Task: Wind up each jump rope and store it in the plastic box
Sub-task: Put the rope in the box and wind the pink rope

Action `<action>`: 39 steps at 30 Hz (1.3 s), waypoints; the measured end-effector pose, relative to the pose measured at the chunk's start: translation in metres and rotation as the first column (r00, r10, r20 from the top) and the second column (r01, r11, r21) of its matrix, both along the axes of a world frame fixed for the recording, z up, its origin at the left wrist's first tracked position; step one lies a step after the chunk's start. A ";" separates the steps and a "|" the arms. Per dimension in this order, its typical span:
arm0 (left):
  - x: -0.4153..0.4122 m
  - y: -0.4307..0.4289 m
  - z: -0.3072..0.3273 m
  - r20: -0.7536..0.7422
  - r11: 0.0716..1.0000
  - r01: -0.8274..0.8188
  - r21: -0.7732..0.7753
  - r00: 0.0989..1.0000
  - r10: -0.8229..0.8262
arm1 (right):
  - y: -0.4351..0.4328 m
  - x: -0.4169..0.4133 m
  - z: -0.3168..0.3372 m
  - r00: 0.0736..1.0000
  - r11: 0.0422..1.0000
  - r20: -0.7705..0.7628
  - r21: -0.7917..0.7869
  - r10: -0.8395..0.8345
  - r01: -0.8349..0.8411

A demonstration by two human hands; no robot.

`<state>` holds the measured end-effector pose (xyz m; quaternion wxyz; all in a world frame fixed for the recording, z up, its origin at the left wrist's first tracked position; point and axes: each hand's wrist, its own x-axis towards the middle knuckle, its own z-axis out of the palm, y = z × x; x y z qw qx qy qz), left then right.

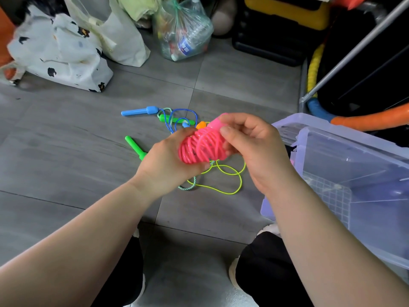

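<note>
A pink jump rope (202, 147) is wound into a tight bundle around its handles, held above the floor. My left hand (168, 160) grips the bundle from below and the left. My right hand (250, 142) pinches the pink handle end and the coils from the right. Behind it on the grey floor lie a blue-handled rope (141, 111), a green-handled rope (135, 147) and a loose yellow-green cord (230, 173), tangled together. The clear plastic box (345, 165) stands open at the right.
White and patterned bags (59, 52) and a clear bag of bottles (183, 32) line the back. Black and yellow cases (285, 16), foam-wrapped hoops (371, 119) and a metal bar (354, 54) crowd the right rear. My knees and shoes are at the bottom edge.
</note>
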<state>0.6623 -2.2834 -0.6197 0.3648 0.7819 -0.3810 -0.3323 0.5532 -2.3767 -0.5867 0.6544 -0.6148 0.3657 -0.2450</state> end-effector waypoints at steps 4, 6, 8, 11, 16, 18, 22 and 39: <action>0.004 -0.002 0.001 -0.011 0.996 -0.080 -0.032 0.997 0.079 | -0.004 -0.004 -0.008 0.974 0.934 -0.217 -0.356 -0.065 -0.017; 0.009 -0.003 0.000 -0.048 0.991 -0.124 -0.051 0.991 0.121 | 0.000 -0.004 -0.012 0.943 0.866 -0.329 -0.486 -0.054 -0.120; 0.010 -0.003 -0.002 -0.060 0.991 -0.126 -0.049 0.991 0.123 | 0.004 -0.003 -0.017 0.912 0.833 -0.405 -0.524 -0.062 -0.176; 0.009 -0.002 -0.005 -0.064 0.992 -0.118 -0.035 0.991 0.116 | 0.003 0.000 -0.018 0.905 0.834 -0.416 -0.527 -0.086 -0.163; 0.007 -0.003 -0.002 -0.055 0.991 -0.131 -0.037 0.990 0.129 | 0.002 0.003 -0.017 0.909 0.876 -0.406 -0.467 -0.093 -0.119; 0.003 -0.004 0.000 -0.031 0.991 -0.133 -0.023 0.991 0.132 | 0.003 0.004 -0.016 0.900 0.875 -0.422 -0.470 -0.108 -0.115; -0.004 -0.006 0.004 0.006 0.991 -0.137 0.002 0.991 0.137 | 0.005 0.006 -0.018 0.863 0.838 -0.485 -0.522 -0.140 -0.157; -0.004 -0.005 0.003 0.035 0.991 -0.126 0.043 0.992 0.125 | -0.008 0.000 -0.016 0.894 0.858 -0.448 -0.468 -0.021 -0.214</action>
